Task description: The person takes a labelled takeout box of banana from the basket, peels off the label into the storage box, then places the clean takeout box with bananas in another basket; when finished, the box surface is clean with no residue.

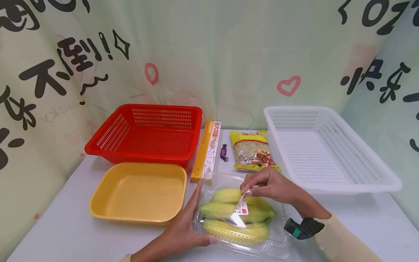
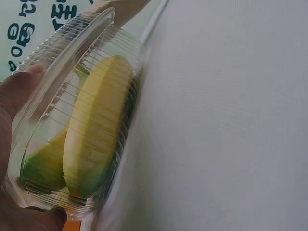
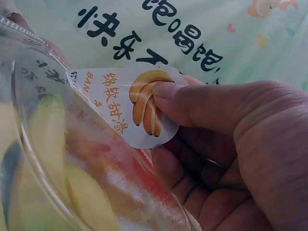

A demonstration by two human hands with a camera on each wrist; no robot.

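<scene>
A clear plastic clamshell box (image 1: 284, 233) with several yellow-green bananas (image 1: 234, 213) inside lies on the table. My left hand (image 1: 183, 225) grips the box's left side, thumb at the near edge and fingers along the far left; the left wrist view shows the ribbed side wall with a banana (image 2: 98, 125) behind it. On the lid is a white sticker label (image 3: 108, 103) printed with bananas. My right hand (image 1: 271, 185) pinches its edge between thumb and fingers. Part of the label is lifted off the lid, while its lower end still sits against the plastic.
Behind the box are a pasta box (image 1: 207, 151), a small purple wrapped candy (image 1: 224, 153) and a yellow food bag (image 1: 253, 151). To the left stand a red basket (image 1: 144, 158) and a yellow tray (image 1: 137, 217); at right, a white basket (image 1: 347, 187).
</scene>
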